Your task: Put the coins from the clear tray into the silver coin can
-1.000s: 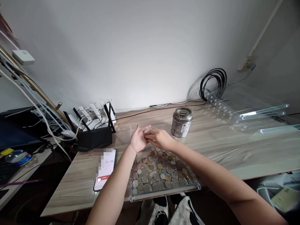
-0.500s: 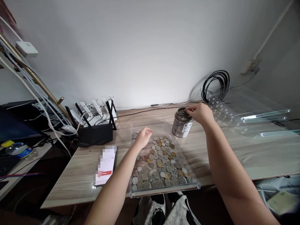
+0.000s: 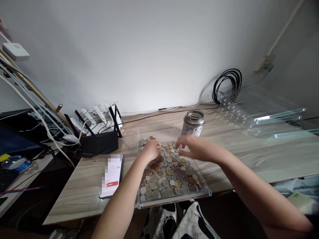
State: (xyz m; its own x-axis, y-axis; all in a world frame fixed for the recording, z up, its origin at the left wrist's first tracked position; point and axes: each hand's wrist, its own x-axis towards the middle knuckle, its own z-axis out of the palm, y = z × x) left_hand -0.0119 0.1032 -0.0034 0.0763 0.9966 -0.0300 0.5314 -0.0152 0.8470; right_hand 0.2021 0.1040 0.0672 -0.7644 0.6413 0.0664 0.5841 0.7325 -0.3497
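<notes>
Many silver, gold and copper-toned coins (image 3: 166,182) lie spread in a clear acrylic tray (image 3: 171,199). Over the tray's left part, my left hand (image 3: 151,152) is low among the coins, its fingers curled together; whatever they hold is too small to make out. My right hand (image 3: 195,147) reaches across the tray's right side above the coins, fingers apart, with nothing seen between them. Just behind it stands a round metal tin (image 3: 193,123) with a slot in its lid, upright on the desk, its lower part hidden by my right hand.
A smartphone (image 3: 111,176) lies left of the tray. Behind it is a black router (image 3: 101,144) with antennas. More clear acrylic pieces (image 3: 249,116) and a black cable coil (image 3: 227,87) are at the right. The wooden desk (image 3: 74,189) ends close in front.
My right hand has come away from the tin's lid, down and left to above the coins, its fingers parting. My left hand has dropped slightly. The view has shifted slightly.
</notes>
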